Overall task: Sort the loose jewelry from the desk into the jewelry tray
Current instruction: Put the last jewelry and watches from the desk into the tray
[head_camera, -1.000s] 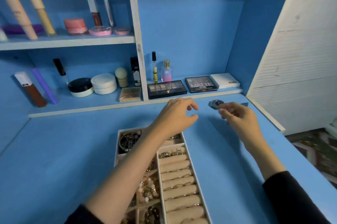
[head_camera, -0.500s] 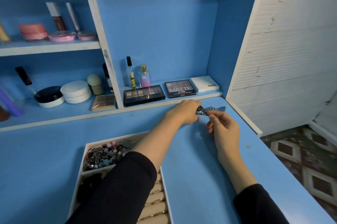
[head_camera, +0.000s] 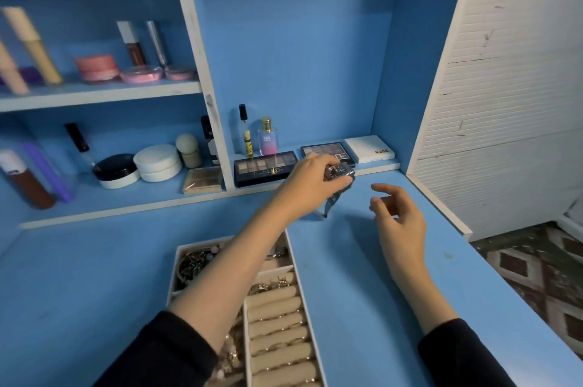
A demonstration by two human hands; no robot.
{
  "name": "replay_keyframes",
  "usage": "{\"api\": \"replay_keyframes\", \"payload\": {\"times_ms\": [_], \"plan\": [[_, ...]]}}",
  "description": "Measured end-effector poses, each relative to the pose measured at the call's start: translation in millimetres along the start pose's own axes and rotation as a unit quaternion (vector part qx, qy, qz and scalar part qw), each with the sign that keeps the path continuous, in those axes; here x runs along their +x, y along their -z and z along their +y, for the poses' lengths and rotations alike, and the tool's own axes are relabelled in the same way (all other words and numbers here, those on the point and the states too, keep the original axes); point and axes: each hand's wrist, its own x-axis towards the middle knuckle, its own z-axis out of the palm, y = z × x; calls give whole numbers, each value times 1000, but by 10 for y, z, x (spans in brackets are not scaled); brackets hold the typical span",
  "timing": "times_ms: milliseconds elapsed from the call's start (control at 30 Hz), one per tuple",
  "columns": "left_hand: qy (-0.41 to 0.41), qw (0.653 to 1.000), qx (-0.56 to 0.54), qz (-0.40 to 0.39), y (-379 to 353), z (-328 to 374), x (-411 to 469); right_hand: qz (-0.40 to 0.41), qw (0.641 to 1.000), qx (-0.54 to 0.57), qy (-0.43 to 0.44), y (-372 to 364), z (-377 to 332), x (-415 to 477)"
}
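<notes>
Left hand (head_camera: 310, 184) pinches watch (head_camera: 338, 172) by its case, above far end of desk (head_camera: 362, 260) — strap dangles, tip near surface. Right hand (head_camera: 399, 219) loose, fingers half-curled, holds nothing. Judgement: lift strap clear, carry across to jewelry tray (head_camera: 301, 292), lower into open compartment — not onto ring rolls (head_camera: 277, 314). Legible: palette (head_camera: 266, 170) "NUDES"; white box (head_camera: 369, 149) "NUDE"; bottle (head_camera: 267, 139) "SB".

A silver metal wristwatch (head_camera: 336, 171) is up at about 12 o'clock, pinched in the left hand (head_camera: 310, 186), dial showing, its link band dangling below. The white jewelry tray (head_camera: 202, 244) lies flat at 6 o'clock, with tangled pieces in its far-left compartment and beige ring rolls down its right side.
</notes>
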Motion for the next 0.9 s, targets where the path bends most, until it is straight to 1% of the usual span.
{"api": "replay_keyframes", "payload": {"times_ms": [67,133,233,333,400,433,500,567,633,667,733,800,867,900], "plan": [[20,998,-54,8,174,-4,-104,-44,999,15,12,-56,-135,-52],[39,989,-139,14,352,16,-242,-120,992,42,3,-149,-280,-111],[61,969,-238,15,593,25,-481,-235,968,78,-42,-307,-494,-212],[83,950,-299,45,748,-71,-725,-291,946,117,-83,-446,-627,-280],[132,917,-368,81,795,-164,-892,-298,929,181,-123,-541,-688,-322],[160,893,-407,101,815,-225,-964,-298,920,212,-143,-585,-713,-339],[200,838,-492,123,863,-347,-1085,-306,908,234,-161,-661,-719,-364],[200,777,-584,127,922,-466,-1188,-315,903,235,-171,-720,-694,-384],[176,733,-643,134,961,-554,-1274,-328,895,236,-190,-758,-667,-404],[161,719,-661,141,965,-575,-1310,-337,890,239,-194,-766,-649,-413],[131,703,-681,158,942,-599,-1354,-364,878,248,-185,-756,-617,-423],[115,692,-691,178,902,-599,-1365,-402,874,234,-142,-722,-604,-427],[106,680,-697,200,888,-580,-1358,-413,888,187,-77,-700,-604,-438],[103,676,-699,209,887,-566,-1354,-405,899,162,-50,-702,-605,-446]]}}
